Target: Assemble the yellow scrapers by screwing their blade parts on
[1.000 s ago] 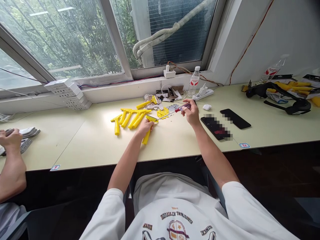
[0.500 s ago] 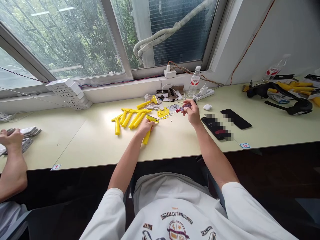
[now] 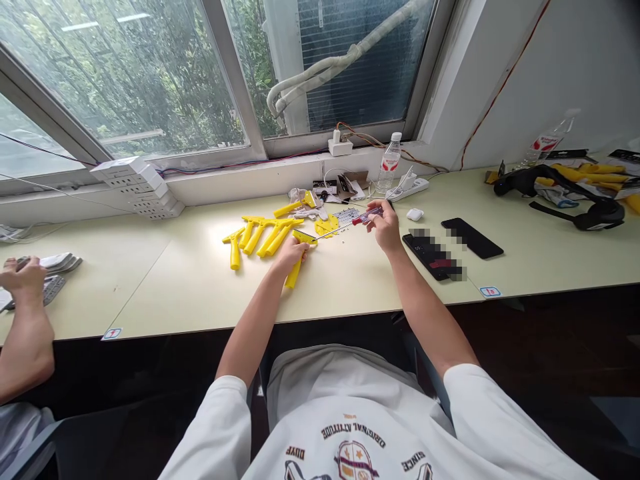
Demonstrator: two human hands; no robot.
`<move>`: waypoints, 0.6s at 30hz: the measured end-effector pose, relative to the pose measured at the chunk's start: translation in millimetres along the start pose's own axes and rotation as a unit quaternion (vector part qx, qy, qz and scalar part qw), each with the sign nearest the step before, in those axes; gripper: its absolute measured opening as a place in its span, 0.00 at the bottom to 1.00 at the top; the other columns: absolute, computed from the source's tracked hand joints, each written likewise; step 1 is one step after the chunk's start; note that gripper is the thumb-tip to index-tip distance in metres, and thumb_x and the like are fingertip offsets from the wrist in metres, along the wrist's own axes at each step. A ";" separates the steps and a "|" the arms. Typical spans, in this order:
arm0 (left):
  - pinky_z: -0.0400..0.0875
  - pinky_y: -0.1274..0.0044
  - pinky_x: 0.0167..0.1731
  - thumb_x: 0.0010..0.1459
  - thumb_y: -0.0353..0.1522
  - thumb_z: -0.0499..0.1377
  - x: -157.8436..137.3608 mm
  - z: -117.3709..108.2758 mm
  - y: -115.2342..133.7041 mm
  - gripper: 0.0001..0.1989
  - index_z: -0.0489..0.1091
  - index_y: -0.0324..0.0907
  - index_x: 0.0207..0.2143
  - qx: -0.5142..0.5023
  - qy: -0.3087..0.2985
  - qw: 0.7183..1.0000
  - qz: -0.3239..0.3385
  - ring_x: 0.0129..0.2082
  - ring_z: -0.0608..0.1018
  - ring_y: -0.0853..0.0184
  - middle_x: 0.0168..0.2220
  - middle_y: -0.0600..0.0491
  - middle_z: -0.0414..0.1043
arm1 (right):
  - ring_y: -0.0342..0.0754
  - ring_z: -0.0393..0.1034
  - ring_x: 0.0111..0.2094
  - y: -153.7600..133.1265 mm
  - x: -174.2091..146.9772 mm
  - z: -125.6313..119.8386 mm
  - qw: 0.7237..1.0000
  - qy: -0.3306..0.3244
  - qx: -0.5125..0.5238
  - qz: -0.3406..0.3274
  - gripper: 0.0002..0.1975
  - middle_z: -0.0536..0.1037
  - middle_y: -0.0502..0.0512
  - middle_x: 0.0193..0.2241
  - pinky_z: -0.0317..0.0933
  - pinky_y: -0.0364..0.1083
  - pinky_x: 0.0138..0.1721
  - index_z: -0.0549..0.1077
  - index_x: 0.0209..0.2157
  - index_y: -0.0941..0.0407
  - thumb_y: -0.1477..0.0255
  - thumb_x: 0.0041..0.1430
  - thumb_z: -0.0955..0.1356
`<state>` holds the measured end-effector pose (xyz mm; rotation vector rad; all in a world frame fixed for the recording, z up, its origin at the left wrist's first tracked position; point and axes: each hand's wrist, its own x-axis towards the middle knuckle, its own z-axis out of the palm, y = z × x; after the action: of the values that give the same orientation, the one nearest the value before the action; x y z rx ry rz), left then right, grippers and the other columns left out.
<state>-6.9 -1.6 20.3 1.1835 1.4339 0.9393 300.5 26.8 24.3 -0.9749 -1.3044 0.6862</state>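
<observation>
My left hand point(image 3: 291, 255) is closed around a yellow scraper point(image 3: 294, 274), its handle pointing down toward the table's front edge. In my right hand point(image 3: 384, 225) is a screwdriver point(image 3: 361, 219) with a red and clear handle. The long shaft slants left and its tip meets the scraper's head; the exact contact point is too small to make out. Several yellow scraper handles point(image 3: 257, 237) lie left of my left hand. Flat yellow pieces point(image 3: 326, 227) and grey metal blades point(image 3: 347, 216) lie behind the shaft, with tiny screws point(image 3: 343, 241) nearby.
Two phones point(image 3: 473, 238) and a white earbud case point(image 3: 415, 214) lie on the right. A water bottle point(image 3: 389, 163) stands by a power strip point(image 3: 407, 188) at the back. Black headgear point(image 3: 560, 193) rests far right. Another person's hand point(image 3: 25, 275) is at the far left.
My hands, the scraper and the screwdriver stay almost in the same place. At the far left, the other person's hand shifts slightly.
</observation>
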 end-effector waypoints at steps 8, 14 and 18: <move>0.64 0.75 0.27 0.60 0.22 0.68 -2.5 2.2 4.3 0.14 0.67 0.44 0.30 0.011 -0.002 1.000 0.004 0.24 0.69 0.69 0.24 0.55 0.67 | 0.46 0.71 0.21 -2.6 -3.1 1.0 0.997 0.039 -0.061 -0.039 0.18 0.75 0.44 0.24 0.66 0.47 0.26 0.75 0.41 0.49 0.52 0.64 0.77; 0.64 0.76 0.26 0.60 0.23 0.68 -1.0 0.5 1.6 0.14 0.66 0.45 0.30 0.011 0.001 1.000 0.010 0.23 0.69 0.70 0.24 0.56 0.68 | 0.46 0.73 0.25 -2.4 -3.6 0.1 0.996 0.028 -0.075 -0.025 0.14 0.79 0.48 0.31 0.67 0.45 0.25 0.74 0.42 0.50 0.56 0.65 0.76; 0.64 0.76 0.25 0.59 0.24 0.69 0.6 0.6 0.4 0.14 0.67 0.45 0.30 0.007 -0.002 1.000 0.007 0.23 0.69 0.69 0.24 0.55 0.68 | 0.47 0.74 0.28 1.5 -0.2 1.5 1.000 0.005 0.004 0.007 0.14 0.81 0.50 0.38 0.68 0.45 0.24 0.74 0.46 0.49 0.63 0.60 0.74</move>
<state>-6.2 -0.9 20.5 1.2065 1.4342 0.9368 299.1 27.6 22.8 -0.9809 -1.2855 0.6961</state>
